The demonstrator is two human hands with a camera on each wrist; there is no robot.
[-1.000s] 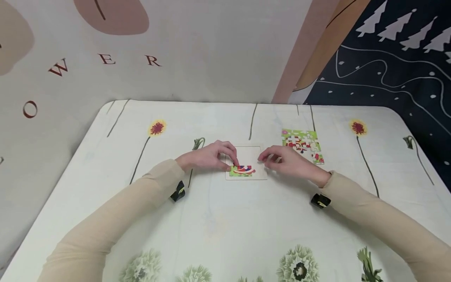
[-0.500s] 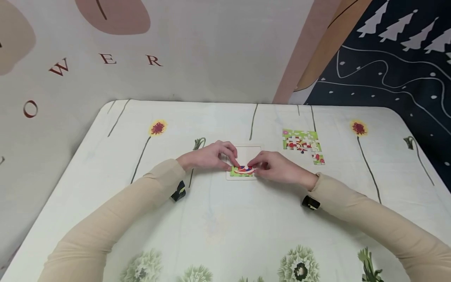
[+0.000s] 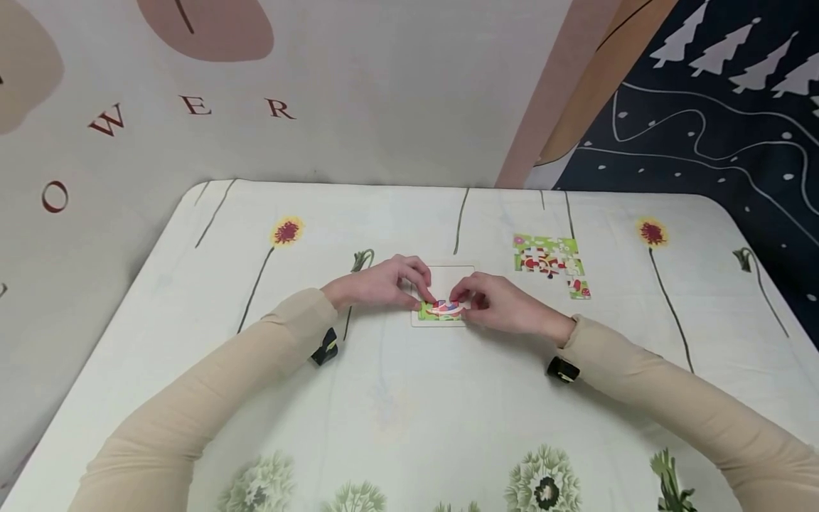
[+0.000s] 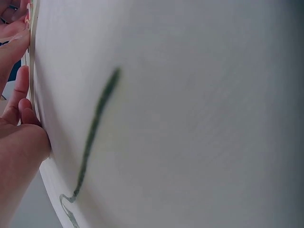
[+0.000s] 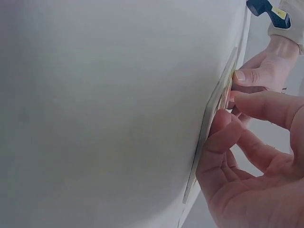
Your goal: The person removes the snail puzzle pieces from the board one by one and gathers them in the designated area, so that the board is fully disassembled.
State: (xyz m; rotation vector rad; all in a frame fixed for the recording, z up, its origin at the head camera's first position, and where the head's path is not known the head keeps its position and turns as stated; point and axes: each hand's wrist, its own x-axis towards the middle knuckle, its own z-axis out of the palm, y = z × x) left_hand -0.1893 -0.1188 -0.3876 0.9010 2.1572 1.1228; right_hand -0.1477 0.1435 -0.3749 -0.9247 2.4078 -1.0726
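Joined jigsaw puzzle pieces [image 3: 439, 313], green with a red, white and blue picture, lie along the near side of a pale puzzle board [image 3: 451, 279]. My left hand [image 3: 392, 283] has its thumb and index finger on the left end of these pieces. At their right end, my right hand [image 3: 508, 306] pinches a piece between thumb and forefinger; the fingers hide most of that piece. The right wrist view shows the bent fingers of my right hand [image 5: 237, 166] close to the board's edge, with the left hand [image 5: 270, 66] beyond. In the left wrist view, the left hand [image 4: 21, 142] touches the board's side.
Beyond my right hand lies a group of other puzzle pieces [image 3: 557, 245], mostly green and red. One mushroom piece [image 3: 579, 289] sits at the group's near right corner. A flower-printed white cloth [image 3: 397, 398] covers the table, which meets a wall at the back.
My right hand has moved left and come down at the right end of the joined pieces, meeting them within the first half second. The left hand has stayed in place.
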